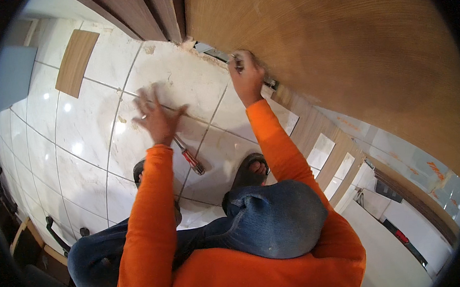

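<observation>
While hovering above the tiles, left hand (156,116) splayed (right hand (246,76) clamped on tool (238,65)).

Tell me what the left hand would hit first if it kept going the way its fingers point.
The left hand is blurred, fingers spread toward the upper left. That way lies only bare white floor tile; the loose wooden plank lies farther on, probably off line.

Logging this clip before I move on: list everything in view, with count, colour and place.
Door: one, brown wood grain, upper right.
Floor tiles: many, glossy white marble-look, left and centre.
Wood offcut: one, brown, on the tiles upper left.
Screwdriver: one, red-and-white handle, lying on the tiles below the left hand.
Small metal tool: one, silvery, in the right hand at the door's bottom edge.
Sandals: two, dark, on the feet.
Left hand: open, blurred, above the tiles.
Right hand: closed on the tool.
</observation>
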`<state>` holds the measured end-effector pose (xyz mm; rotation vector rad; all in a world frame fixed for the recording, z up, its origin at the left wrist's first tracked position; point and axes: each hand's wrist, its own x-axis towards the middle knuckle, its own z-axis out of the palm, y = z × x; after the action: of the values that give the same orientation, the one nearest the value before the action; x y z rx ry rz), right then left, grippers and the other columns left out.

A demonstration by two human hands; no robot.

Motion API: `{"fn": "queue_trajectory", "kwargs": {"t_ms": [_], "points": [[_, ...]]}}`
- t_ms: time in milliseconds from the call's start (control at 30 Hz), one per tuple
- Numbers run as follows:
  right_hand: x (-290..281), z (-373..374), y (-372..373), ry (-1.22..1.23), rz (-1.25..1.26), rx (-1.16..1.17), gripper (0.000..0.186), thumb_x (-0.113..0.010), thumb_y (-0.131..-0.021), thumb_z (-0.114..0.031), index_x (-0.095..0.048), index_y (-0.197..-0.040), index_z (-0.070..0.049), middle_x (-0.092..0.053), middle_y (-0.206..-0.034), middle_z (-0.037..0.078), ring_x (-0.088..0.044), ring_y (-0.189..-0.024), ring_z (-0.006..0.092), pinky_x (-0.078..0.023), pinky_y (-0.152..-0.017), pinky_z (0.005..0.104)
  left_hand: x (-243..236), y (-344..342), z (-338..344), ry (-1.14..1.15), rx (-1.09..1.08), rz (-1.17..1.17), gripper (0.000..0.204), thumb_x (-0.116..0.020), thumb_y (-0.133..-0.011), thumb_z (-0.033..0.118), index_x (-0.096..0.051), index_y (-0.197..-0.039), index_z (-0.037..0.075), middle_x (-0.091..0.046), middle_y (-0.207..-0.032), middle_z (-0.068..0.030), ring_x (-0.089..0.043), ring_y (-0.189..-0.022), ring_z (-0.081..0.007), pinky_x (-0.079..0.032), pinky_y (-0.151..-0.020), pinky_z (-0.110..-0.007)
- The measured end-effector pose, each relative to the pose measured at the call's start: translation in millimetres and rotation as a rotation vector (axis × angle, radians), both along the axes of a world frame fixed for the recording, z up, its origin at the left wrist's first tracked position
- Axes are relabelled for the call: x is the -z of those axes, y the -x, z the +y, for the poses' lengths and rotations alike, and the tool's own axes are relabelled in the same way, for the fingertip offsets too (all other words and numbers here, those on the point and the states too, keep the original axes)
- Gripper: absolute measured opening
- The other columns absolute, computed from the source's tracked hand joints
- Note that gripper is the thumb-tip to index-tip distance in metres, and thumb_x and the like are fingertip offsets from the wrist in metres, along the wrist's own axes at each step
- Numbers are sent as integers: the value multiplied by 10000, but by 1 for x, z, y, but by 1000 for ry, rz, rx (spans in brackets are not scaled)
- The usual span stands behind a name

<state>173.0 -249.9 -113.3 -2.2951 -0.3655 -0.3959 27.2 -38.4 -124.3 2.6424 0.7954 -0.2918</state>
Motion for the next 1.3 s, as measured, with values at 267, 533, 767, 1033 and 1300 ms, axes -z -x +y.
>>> {"fn": "queue_trajectory", "kwargs": {"t_ms": [267,533,767,1033,1300], "points": [[40,-18,26,-553,344,100,142,-663,-945,-110,-680,-1057,-26,-735,-949,115,-709,-793,191,-545,-742,320,-9,-7,36,31,126,484,1586,-832,-466,789,114,-1610,231,177,-1653,-221,191,-1495,-488,18,-1047,-818],[49,-26,19,-364,320,120,169,-646,-961,-139,-702,-1077,-29,-738,-937,129,-689,-802,181,-534,-751,315,-11,-15,36,26,154,549,1641,-843,-436,794,162,-1598,217,236,-1629,-244,191,-1477,-528,14,-1014,-842],[40,-23,17,-288,309,116,173,-675,-943,-163,-710,-1053,-34,-734,-899,130,-697,-793,231,-533,-747,342,-19,-21,35,43,124,655,1622,-848,-467,768,195,-1589,234,266,-1631,-206,245,-1483,-473,-8,-1060,-812],[18,0,1,194,6,10,160,-698,-890,-141,-742,-1026,-68,-743,-962,155,-722,-819,315,-562,-746,403,-10,-19,33,-4,175,648,1644,-781,-444,861,199,-1586,200,249,-1627,-240,193,-1483,-516,27,-1016,-837],[0,35,-9,120,-29,-94,146,-700,-893,-113,-699,-1019,-38,-733,-907,149,-715,-778,323,-566,-702,414,-12,-13,40,23,134,631,1644,-798,-452,840,215,-1581,206,253,-1628,-234,195,-1486,-506,32,-1029,-825]]}}
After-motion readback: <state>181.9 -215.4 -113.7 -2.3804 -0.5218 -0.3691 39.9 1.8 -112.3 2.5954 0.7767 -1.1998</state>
